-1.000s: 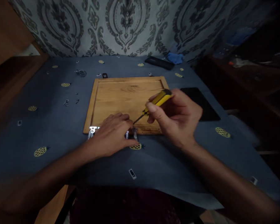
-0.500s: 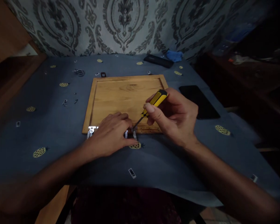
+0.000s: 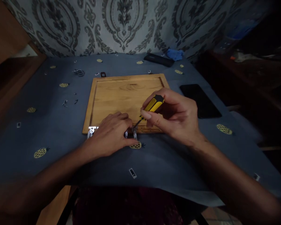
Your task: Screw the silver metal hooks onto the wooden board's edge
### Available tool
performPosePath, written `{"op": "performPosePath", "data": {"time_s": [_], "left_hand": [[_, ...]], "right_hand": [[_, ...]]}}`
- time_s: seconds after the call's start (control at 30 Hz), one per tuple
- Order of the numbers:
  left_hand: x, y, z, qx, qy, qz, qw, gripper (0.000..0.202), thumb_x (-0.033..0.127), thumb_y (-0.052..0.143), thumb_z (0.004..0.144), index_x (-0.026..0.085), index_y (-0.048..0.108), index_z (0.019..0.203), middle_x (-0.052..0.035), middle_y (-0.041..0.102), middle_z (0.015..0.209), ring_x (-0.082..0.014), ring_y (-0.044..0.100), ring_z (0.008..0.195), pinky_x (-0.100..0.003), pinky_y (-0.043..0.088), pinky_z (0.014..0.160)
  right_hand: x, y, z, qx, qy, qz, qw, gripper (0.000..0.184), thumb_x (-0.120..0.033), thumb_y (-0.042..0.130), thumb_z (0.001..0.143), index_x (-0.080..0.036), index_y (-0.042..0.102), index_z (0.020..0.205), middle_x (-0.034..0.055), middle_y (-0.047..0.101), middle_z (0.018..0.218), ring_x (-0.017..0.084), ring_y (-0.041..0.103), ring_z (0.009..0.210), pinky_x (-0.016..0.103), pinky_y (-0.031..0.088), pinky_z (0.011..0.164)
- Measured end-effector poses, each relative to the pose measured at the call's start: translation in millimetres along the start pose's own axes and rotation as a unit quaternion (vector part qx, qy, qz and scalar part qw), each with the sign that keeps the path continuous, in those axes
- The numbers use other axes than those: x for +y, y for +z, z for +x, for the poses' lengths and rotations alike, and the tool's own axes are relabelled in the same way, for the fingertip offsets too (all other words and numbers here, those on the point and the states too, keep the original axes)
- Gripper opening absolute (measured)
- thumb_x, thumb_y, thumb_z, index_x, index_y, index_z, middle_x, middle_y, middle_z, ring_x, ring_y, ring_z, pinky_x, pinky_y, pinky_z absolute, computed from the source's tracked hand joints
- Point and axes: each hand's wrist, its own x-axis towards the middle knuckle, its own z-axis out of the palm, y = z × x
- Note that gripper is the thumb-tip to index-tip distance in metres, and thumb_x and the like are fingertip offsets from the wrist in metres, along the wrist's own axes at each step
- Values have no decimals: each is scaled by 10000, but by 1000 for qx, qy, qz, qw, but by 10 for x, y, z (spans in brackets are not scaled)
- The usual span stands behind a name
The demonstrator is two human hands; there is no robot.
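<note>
My right hand (image 3: 175, 115) grips a yellow-and-black screwdriver (image 3: 154, 104) by its handle. The shaft slants down to the left, and its tip meets a shiny metal fitting (image 3: 135, 134) on the near edge of a wooden board (image 3: 121, 100). Palm down, my left hand (image 3: 112, 134) lies over that edge, its curled fingers and thumb around the fitting. More bright metal (image 3: 91, 130) shows at the board's near left corner, left of my left hand; whether it joins the fitting is hidden under the hand. The board lies flat on a blue patterned cloth (image 3: 61, 134).
Small screws or metal bits (image 3: 65, 102) lie left of the board. Bent metal pieces (image 3: 79, 72) lie farther back. A black phone-like slab (image 3: 200, 100) is at the right. Behind are a dark oblong case (image 3: 158, 60) and a blue crumpled cloth (image 3: 175, 54).
My right hand has shifted slightly down and left and turned on the screwdriver, whose handle now sits lower. The tip stays at the fitting. My left hand stays in place.
</note>
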Motion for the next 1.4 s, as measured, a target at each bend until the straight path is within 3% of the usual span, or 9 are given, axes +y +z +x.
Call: {"op": "performPosePath", "data": {"time_s": [0.13, 0.23, 0.5, 0.67, 1.0, 1.4], "left_hand": [[-21, 21, -1, 8, 1, -8, 1000, 326, 459, 814, 848, 177, 687, 950, -77, 691, 1112, -297, 627, 1098, -446, 495, 952], [-24, 22, -4, 10, 2, -10, 1000, 324, 458, 809, 854, 176, 689, 962, -80, 691, 1121, -299, 624, 1109, -449, 497, 954], [7, 4, -4, -2, -5, 10, 1000, 339, 471, 793, 864, 178, 686, 996, -76, 684, 1093, -295, 623, 1086, -433, 495, 934], [-3, 1, -3, 1, 1, 15, 1000, 335, 489, 787, 864, 183, 678, 947, -55, 657, 981, -281, 614, 1011, -400, 478, 854], [0, 14, 3, 11, 5, 18, 1000, 343, 481, 802, 856, 177, 677, 952, -53, 658, 980, -279, 614, 1001, -398, 470, 859], [-11, 28, -13, 16, 11, 7, 1000, 326, 443, 794, 872, 161, 675, 984, -81, 683, 1090, -299, 622, 1089, -435, 497, 905]], "right_hand": [[-47, -114, 55, -79, 4, -16, 997, 197, -422, 801, 857, -232, 750, 872, 15, 684, 838, 137, 627, 681, 263, 517, 546], [-42, -129, 78, -91, -11, -33, 995, 231, -436, 802, 854, -224, 746, 781, 25, 683, 778, 159, 643, 705, 273, 505, 545], [74, 86, -17, 92, -59, -76, 991, 437, -520, 905, 709, -242, 580, 622, -36, 530, 589, 131, 478, 528, 315, 398, 481], [-35, 77, -22, 171, -52, -92, 980, 353, -481, 853, 794, -270, 596, 674, -22, 541, 638, 149, 474, 532, 339, 400, 505], [56, 58, -13, 108, -56, -111, 986, 442, -562, 845, 771, -268, 541, 642, -14, 493, 581, 169, 454, 549, 363, 353, 538], [129, 78, -9, 84, -69, -83, 991, 426, -527, 866, 758, -262, 552, 645, -23, 493, 597, 161, 456, 551, 338, 371, 508]]}}
